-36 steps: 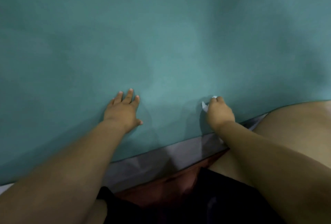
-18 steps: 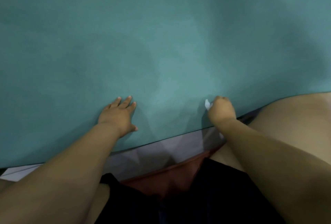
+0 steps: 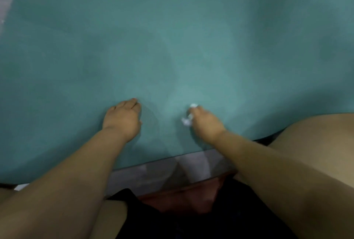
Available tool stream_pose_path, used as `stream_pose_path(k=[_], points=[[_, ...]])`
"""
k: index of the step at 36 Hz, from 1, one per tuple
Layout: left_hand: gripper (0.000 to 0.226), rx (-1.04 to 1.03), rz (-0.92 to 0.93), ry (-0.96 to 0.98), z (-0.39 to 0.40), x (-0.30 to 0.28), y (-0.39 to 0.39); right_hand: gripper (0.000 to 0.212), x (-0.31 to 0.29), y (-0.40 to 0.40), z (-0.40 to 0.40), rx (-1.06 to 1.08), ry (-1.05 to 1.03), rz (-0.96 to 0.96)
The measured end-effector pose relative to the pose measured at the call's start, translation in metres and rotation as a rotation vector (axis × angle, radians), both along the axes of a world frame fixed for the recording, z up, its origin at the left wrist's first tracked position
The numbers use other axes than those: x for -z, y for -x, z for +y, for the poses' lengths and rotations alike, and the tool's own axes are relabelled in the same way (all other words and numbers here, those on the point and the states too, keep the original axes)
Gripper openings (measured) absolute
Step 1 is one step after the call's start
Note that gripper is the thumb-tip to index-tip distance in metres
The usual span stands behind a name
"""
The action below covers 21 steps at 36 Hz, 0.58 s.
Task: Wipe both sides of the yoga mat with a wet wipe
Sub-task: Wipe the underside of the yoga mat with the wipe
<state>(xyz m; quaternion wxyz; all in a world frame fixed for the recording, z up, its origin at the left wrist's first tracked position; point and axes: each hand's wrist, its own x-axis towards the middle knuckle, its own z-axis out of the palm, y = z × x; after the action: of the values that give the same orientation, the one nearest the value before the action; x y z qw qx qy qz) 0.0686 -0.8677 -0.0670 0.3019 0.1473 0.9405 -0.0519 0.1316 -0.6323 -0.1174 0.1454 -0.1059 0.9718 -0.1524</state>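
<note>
Nearest the camera, your dark shorts and bare thighs fill the lower edge, with your right knee raised at the right and overlapping the mat's near border. Just beyond your lap lies a strip of reddish floor, then a grey band running along the mat's near edge.

The teal yoga mat lies spread flat on the floor and fills almost the whole view beyond that band.

Your left hand rests palm down on the mat close to its near edge. The fingers lie close together and appear bent at the tips; motion blur obscures them, and they hold nothing visible.

Your right hand sits near the left one, apart from it, knuckles up, its fingers clenched round a crumpled white wet wipe. The wipe protrudes on the thumb side and at the fingertips and is pressed against the mat surface.

A pale patch of floor shows at the far upper left corner.
</note>
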Motion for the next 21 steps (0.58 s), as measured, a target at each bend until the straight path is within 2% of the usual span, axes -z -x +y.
stream_pose_path(k=[3, 6, 8, 10, 11, 13, 16, 17, 19, 21], points=[[0.058, -0.038, 0.024, 0.002, -0.006, 0.002, 0.012, 0.041, 0.001, 0.032, 0.037, 0.441, -0.082, 0.063], [0.058, -0.046, 0.045, 0.006, -0.009, 0.008, 0.022, 0.034, 0.003, 0.044, 0.044, 0.636, -0.148, 0.046], [0.06, -0.045, 0.038, 0.017, -0.009, 0.014, 0.024, 0.027, -0.004, 0.041, 0.02, 0.768, -0.084, 0.043], [0.061, -0.046, 0.019, 0.035, -0.006, 0.021, 0.023, 0.015, 0.003, 0.032, -0.013, 0.685, -0.005, 0.224], [0.062, -0.046, 0.013, 0.047, -0.005, 0.024, 0.022, 0.013, 0.005, 0.026, -0.029, 0.573, 0.03, 0.285], [0.063, -0.04, 0.011, 0.062, -0.002, 0.029, 0.021, 0.025, 0.009, 0.014, -0.052, 0.261, 0.012, 0.181], [0.064, -0.017, 0.015, 0.049, -0.004, 0.031, 0.022, 0.023, 0.007, 0.002, -0.057, -0.063, 0.136, -0.018], [0.064, -0.009, 0.018, 0.032, -0.006, 0.031, 0.024, 0.024, 0.012, 0.003, -0.05, -0.151, 0.179, 0.011], [0.063, -0.008, 0.031, -0.022, -0.009, 0.032, 0.026, 0.035, 0.02, 0.02, -0.028, -0.27, 0.126, 0.075], [0.061, -0.037, 0.045, -0.094, -0.011, 0.032, 0.028, 0.045, 0.023, 0.05, -0.003, -0.226, 0.056, 0.147]])
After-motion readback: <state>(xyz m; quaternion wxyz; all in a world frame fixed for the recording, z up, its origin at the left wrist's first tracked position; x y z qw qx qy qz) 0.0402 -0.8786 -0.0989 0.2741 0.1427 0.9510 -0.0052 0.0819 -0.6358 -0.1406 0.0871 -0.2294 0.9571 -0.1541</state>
